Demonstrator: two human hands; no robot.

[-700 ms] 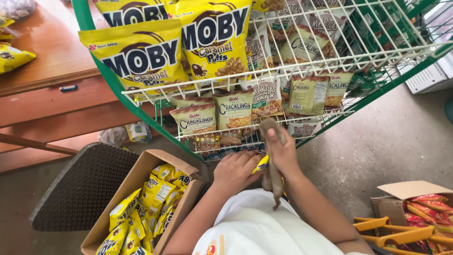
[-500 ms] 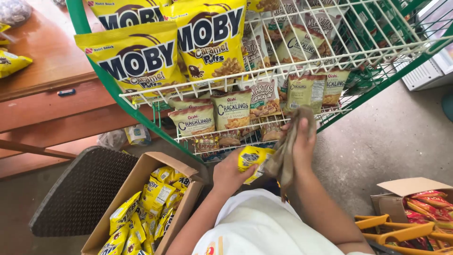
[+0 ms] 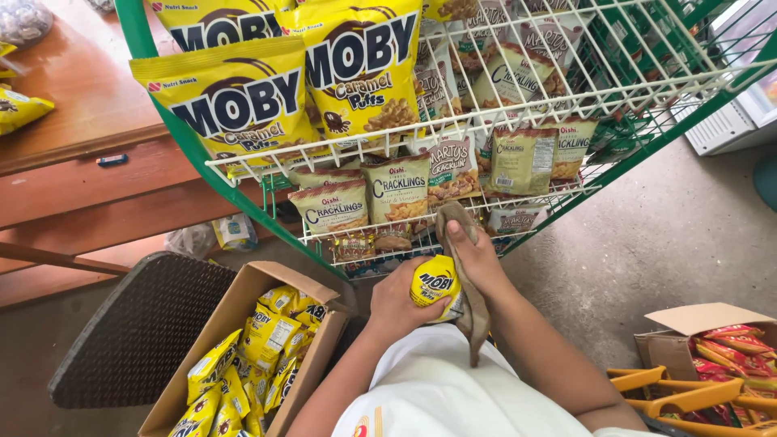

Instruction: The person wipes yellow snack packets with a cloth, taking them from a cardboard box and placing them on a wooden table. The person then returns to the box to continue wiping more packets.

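- The left hand [image 3: 398, 298] is closed around a small yellow snack bag [image 3: 435, 283] and holds it up in front of the body, just below the lowest shelf of the wire rack [image 3: 267, 155].
- The right hand [image 3: 477, 260] grips a brown cloth [image 3: 469, 279]; the fingers are curled over it, and the thumb presses its upper end.
- The cloth hangs down from the right hand and touches the right side of the small snack bag.
- The two hands are just beside each other, with the bag and the cloth between them.
- The wire rack is white with a green frame. Big yellow snack bags [image 3: 235, 101] stand on its upper shelf, and beige cracker bags [image 3: 398, 188] stand on the shelf under it.
- An open cardboard box [image 3: 243, 303] stands on the floor at the left of the person; it is full of small yellow bags [image 3: 267, 332] of the same kind.
- A dark woven chair seat [image 3: 142, 324] is beside this box.
- At the right lower corner a second cardboard box [image 3: 704, 324] holds red bags [image 3: 732, 350], near a yellow basket [image 3: 688, 400].
- A wooden table [image 3: 73, 105] is at the upper left.
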